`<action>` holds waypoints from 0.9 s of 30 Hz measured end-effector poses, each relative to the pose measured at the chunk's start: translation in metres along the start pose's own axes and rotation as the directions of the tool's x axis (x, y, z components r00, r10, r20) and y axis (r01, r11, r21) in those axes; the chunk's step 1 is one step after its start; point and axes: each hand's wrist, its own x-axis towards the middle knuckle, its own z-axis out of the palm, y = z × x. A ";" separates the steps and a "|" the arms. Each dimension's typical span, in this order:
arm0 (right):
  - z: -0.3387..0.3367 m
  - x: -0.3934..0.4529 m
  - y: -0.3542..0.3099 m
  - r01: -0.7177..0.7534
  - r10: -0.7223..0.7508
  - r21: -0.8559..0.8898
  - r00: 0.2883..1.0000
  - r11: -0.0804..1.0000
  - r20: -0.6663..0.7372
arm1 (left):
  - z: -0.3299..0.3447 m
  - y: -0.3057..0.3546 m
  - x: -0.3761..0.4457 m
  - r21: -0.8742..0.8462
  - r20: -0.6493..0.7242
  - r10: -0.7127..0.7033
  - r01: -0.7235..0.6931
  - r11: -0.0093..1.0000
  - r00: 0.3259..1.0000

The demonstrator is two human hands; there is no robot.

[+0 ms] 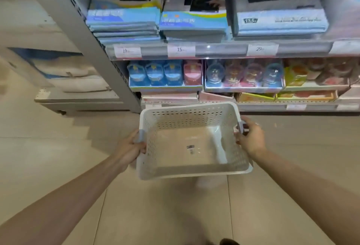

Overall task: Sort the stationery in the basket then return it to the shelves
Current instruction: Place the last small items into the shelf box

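Stationery absent from white perforated plastic basket (191,170): only a small label on its floor. Gripped by left hand (131,148) and right hand (251,139) at grey side handles, near stocked shelves (220,50). Sorting and shelving apparently finished.

shelf boxes (124,18) blurred (lettering unreadable), top cut off.

shelf-edge price tags (181,50) reading 19, 15 and 29, box lettering too blurred to read
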 end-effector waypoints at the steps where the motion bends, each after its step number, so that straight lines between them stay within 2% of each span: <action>1: 0.009 0.010 0.012 0.004 -0.004 0.002 1.000 1.000 -0.001 | 0.006 -0.009 0.014 0.005 0.001 0.004 -0.004 1.000 1.000; 9: 0.071 0.082 0.092 -0.008 0.008 0.001 1.000 1.000 0.009 | 0.044 -0.068 0.122 0.131 0.007 -0.014 0.013 0.991 1.000; 13: 0.096 0.106 0.121 -0.008 0.009 -0.016 1.000 1.000 0.025 | 0.057 -0.096 0.161 0.138 -0.010 -0.016 0.018 0.990 1.000; 18: 0.114 0.120 0.143 -0.013 0.014 -0.052 1.000 0.999 0.025 | 0.069 -0.114 0.187 0.149 -0.035 -0.006 0.011 0.989 0.999; 27: 0.125 0.129 0.150 0.010 -0.009 -0.018 1.000 1.000 0.022 | 0.074 -0.124 0.201 0.119 -0.095 -0.008 0.020 0.993 0.995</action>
